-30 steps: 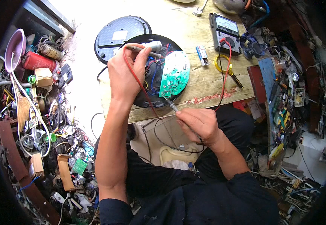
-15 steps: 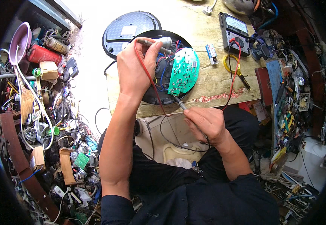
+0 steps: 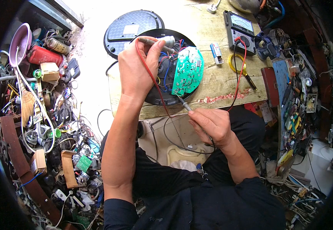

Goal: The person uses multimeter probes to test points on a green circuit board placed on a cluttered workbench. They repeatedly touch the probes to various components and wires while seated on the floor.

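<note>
My left hand (image 3: 137, 71) pinches a grey test probe (image 3: 148, 40) with a red lead (image 3: 147, 68), above a round black housing (image 3: 160, 100) on the wooden table. From the right, my right hand (image 3: 211, 124) grips the other test probe (image 3: 186, 105), whose dark lead loops below. This probe's tip is at the lower edge of a green circuit board (image 3: 188, 71); I cannot tell whether it touches. The board leans tilted over the housing's right part, with red and blue wires (image 3: 167, 71) beside it. My left fingers partly hide the housing and wires.
An analog multimeter (image 3: 240, 28) stands at the back right, leads plugged in. Near it lie a small blue-and-white box (image 3: 216, 53) and a yellow-rimmed magnifying glass (image 3: 248, 79). A round black cover (image 3: 116, 38) lies at the back left. Piled parts (image 3: 68, 142) crowd the left floor.
Both hands keep their grip on the probes and nearly the same places. The right probe's tip and the circuit board have shifted only very slightly.
</note>
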{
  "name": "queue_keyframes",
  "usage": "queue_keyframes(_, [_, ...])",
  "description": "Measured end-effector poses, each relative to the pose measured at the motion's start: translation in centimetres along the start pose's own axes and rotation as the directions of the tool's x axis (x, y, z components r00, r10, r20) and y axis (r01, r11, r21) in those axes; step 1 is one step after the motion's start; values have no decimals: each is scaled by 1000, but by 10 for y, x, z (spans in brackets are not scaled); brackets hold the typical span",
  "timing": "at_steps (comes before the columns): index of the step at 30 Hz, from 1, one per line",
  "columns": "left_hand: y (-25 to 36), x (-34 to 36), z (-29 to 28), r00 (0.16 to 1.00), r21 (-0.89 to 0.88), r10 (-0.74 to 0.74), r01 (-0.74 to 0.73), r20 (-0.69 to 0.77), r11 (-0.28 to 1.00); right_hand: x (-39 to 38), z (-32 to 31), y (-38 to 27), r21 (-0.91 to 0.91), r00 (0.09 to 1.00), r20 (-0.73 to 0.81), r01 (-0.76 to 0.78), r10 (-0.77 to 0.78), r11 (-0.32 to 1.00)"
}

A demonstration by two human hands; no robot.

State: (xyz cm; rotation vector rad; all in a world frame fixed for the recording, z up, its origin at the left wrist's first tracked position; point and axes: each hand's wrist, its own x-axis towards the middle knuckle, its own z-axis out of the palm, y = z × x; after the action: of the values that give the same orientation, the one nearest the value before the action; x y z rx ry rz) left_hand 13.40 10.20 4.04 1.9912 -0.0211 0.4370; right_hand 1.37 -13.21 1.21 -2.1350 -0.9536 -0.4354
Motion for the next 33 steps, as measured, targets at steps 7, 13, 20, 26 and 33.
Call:
queue_keyframes(7, [-3, 0, 1, 1000, -2, 6, -6, -13, 1000, 0, -1, -1, 0, 1000, -5, 0, 0, 1000])
queue_keyframes(13, [3, 0, -2, 1000, 29, -20, 19, 10, 999, 1, -1, 0, -4, 1000, -13, 9, -9, 1000])
queue_keyframes(20, [8, 0, -4, 995, 34, -82, 81, 47, 996, -1, 0, 1, 6, 1000, -14, 11, -11, 1000])
queue_keyframes(26, [2, 0, -1, 1000, 34, -12, 12, 0, 999, -3, 0, 2, -9, 1000, -4, 13, -13, 1000])
queue_keyframes(33, [3, 0, 1, 1000, 42, 6, -5, -7, 999, -2, -3, 0, -4, 1000, 2, 0, 0, 1000])
